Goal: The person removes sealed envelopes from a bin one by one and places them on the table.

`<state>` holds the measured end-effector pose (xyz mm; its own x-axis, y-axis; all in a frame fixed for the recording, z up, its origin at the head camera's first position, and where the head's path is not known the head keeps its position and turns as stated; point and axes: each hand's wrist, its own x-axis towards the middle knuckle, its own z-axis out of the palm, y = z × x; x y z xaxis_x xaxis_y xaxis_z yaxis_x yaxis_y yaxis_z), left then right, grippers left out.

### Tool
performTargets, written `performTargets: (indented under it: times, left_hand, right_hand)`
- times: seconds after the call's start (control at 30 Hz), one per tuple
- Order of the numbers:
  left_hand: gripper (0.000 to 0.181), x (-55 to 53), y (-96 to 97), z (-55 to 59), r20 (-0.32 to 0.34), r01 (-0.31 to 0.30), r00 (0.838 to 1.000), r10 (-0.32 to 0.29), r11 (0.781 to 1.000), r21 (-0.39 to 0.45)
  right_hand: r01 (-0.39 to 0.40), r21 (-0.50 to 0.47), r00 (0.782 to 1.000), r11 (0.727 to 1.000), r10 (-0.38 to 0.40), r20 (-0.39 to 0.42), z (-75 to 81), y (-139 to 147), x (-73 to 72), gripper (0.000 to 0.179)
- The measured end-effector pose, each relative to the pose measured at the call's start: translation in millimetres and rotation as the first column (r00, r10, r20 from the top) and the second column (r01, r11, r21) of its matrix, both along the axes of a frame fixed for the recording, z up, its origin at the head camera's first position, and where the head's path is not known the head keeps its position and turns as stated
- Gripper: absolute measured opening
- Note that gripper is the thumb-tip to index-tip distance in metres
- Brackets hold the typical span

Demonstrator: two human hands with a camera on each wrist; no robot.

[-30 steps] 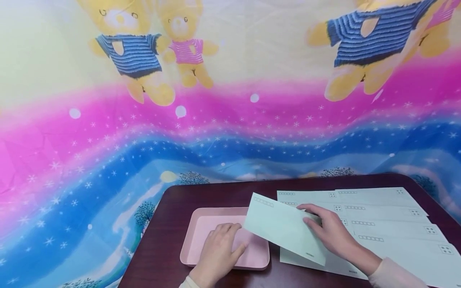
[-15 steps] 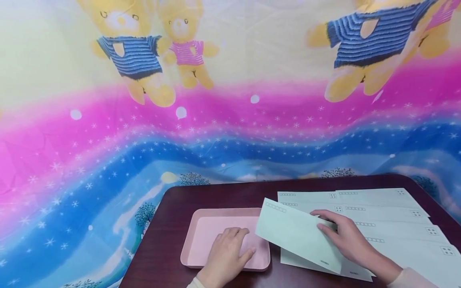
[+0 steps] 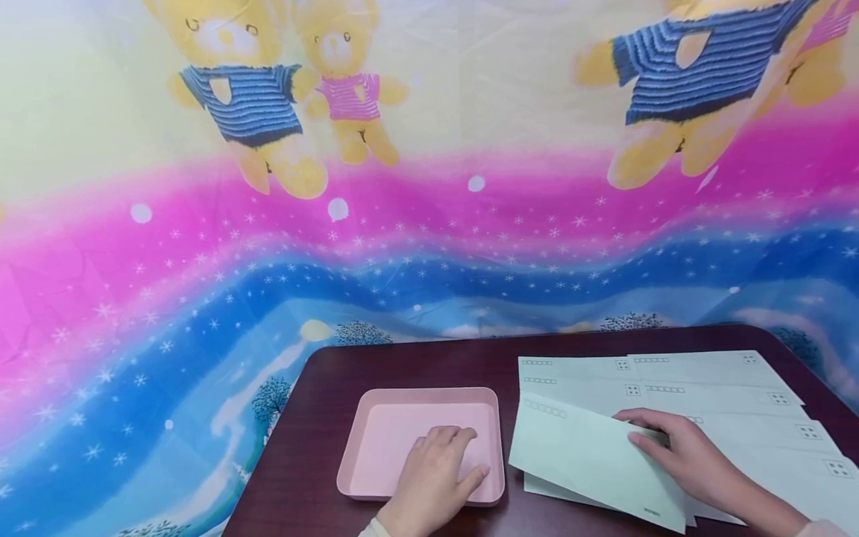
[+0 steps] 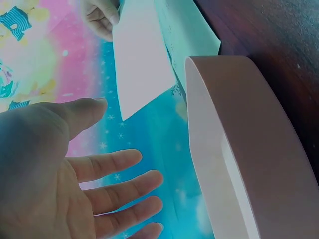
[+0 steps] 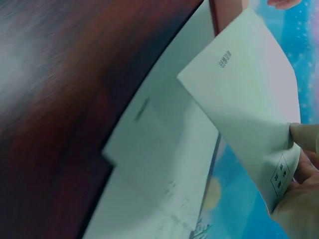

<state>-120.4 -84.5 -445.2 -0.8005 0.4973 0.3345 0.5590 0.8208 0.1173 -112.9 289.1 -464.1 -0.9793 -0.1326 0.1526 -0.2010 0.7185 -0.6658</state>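
My right hand point(image 3: 681, 451) pinches a pale green envelope point(image 3: 587, 462) near its stamp-box end, thumb on the printed face in the right wrist view. The held envelope point(image 5: 244, 84) is tilted above other envelopes point(image 5: 159, 134) that lie on the table. Over the pink tray point(image 3: 365, 418) hovers my left hand point(image 3: 439, 473), its fingers relaxed and slightly bent, holding nothing. In the left wrist view that left hand point(image 4: 60, 174) has thumb and fingers spread apart, beside the tray's wall point(image 4: 269, 119). Nothing shows inside the visible part of the tray.
Overlapping envelopes point(image 3: 745, 395) in two columns cover the table's right side. Dark reddish-brown tabletop point(image 3: 416, 365) shows around the tray. A printed cloth point(image 3: 429, 209) with teddy bears hangs behind the table.
The right hand has carried the envelope rightward and down, from by the tray's right edge to over the laid-out envelopes. The left hand has drifted slightly right above the tray.
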Motion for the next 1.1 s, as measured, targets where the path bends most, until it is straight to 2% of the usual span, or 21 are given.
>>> performTargets:
  times: [0.2,0.43,0.6,0.83,1.1]
  left_hand:
    - [0.042,1.6,3.4,0.5,0.000,0.014,1.000,-0.014,1.000,-0.001]
    - [0.041,1.9,9.0,0.2,-0.014,0.026,1.000,-0.026,1.000,-0.010]
    - [0.040,3.5,15.3,-1.8,-0.012,0.042,0.999,-0.042,0.999,-0.009]
    - [0.041,4.0,26.8,-2.5,-0.024,0.074,0.997,-0.075,0.997,-0.025]
    - [0.040,7.5,38.2,-3.4,-0.019,0.094,0.995,-0.095,0.993,-0.066]
  right_hand:
    - [-0.012,0.031,0.997,0.999,0.010,0.079,-10.5,19,3.5,0.024]
    - [-0.047,0.057,0.986,0.997,0.037,0.164,-15.5,42,3.5,0.027]
    - [-0.071,0.077,0.984,0.995,0.057,0.170,-19.7,55,3.8,0.026]
    - [-0.031,0.136,0.983,0.990,0.005,0.185,-23.4,69,5.7,0.026]
    - [-0.028,0.181,0.978,0.983,-0.010,0.207,-26.3,83,7.8,0.027]
